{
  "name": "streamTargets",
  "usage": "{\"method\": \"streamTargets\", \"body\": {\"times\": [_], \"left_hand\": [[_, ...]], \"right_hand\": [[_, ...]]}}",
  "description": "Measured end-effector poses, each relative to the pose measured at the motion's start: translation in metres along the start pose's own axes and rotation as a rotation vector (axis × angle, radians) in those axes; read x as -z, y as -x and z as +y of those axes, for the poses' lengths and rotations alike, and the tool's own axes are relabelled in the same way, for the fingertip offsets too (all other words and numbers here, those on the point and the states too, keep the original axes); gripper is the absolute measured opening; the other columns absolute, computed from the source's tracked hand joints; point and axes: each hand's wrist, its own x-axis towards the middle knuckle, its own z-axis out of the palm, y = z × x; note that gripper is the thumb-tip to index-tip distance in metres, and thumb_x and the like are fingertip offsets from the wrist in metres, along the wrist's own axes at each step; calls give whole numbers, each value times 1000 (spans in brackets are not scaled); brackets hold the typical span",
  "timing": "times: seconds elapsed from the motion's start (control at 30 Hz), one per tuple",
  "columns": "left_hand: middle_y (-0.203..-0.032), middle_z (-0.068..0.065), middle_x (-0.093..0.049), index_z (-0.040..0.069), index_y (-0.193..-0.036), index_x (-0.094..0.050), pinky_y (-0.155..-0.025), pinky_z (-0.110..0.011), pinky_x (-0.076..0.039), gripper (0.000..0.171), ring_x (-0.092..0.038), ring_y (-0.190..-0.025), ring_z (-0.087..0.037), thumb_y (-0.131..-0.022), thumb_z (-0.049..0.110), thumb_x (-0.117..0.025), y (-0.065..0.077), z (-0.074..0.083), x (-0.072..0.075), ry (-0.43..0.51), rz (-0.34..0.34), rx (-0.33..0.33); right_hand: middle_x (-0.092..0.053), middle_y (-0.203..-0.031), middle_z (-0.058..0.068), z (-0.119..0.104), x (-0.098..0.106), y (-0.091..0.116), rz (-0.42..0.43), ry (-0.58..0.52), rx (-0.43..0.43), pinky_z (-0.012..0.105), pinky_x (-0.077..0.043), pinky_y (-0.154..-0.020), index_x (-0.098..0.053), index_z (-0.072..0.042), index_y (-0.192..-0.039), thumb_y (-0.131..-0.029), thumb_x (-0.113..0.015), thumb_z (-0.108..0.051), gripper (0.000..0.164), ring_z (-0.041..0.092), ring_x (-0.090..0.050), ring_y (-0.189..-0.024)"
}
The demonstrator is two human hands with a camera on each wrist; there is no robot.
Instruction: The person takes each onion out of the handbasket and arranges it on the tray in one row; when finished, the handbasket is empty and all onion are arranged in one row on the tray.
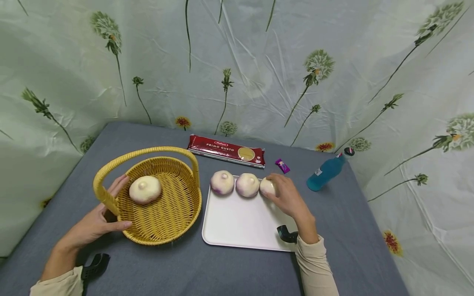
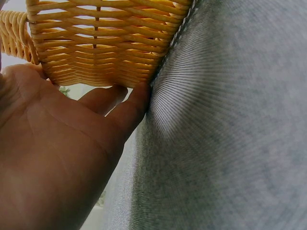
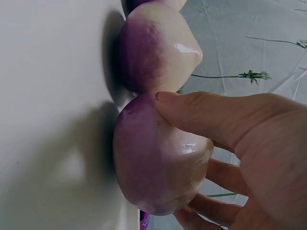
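Note:
In the head view, my left hand (image 1: 92, 224) touches the left side of a yellow wicker basket (image 1: 177, 205), thumb and fingers spread along its outside. The left wrist view shows fingers (image 2: 132, 108) fairly straight against the lower weave of the wall. One white turnip (image 1: 145, 190) lies inside the basket. My right hand (image 1: 286, 195) grips a purple-and-white turnip (image 3: 158, 158) at the right end of a row on a white tray (image 1: 240, 228). Two more turnips, a middle one (image 1: 247, 185) and a left one (image 1: 222, 182), sit beside it along the tray's far edge.
A red pasta packet (image 1: 226, 150) lies behind the tray. To its right is a small purple wrapped sweet (image 1: 282, 165). A blue bottle (image 1: 327, 172) with a dark cap is farther right on the grey tabletop (image 1: 155, 271). Flower-printed curtain (image 1: 252, 82) surrounds the table's back and sides.

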Motion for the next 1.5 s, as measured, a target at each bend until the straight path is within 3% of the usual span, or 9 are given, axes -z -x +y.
{"method": "streamTargets", "body": {"times": [0.8,1.13,1.5], "left_hand": [[-168,6,13,25,-163,-2,-98,-1,-12,112,5,-144,12,-83,-13,-70,0,0,3,-12,17,-7],[-168,7,13,25,-163,-2,-99,-1,-12,112,5,-144,12,-83,-13,-70,-1,-1,0,8,19,-3],[-168,6,15,25,-163,-1,-98,-1,-12,112,5,-143,13,-83,-13,-70,-1,-1,1,5,11,-7]], "right_hand": [[-55,-141,21,-7,4,0,-4,-11,-4,59,-37,-107,-61,-2,-128,-88,-77,-26,49,43,-46,-131],[-50,-148,20,-23,13,4,6,-10,33,63,-32,-110,-60,-3,-132,-90,-75,-26,50,42,-39,-139],[-51,-147,17,-39,13,3,27,-16,109,59,-36,-110,-61,-4,-132,-89,-78,-24,51,38,-41,-138]]}}
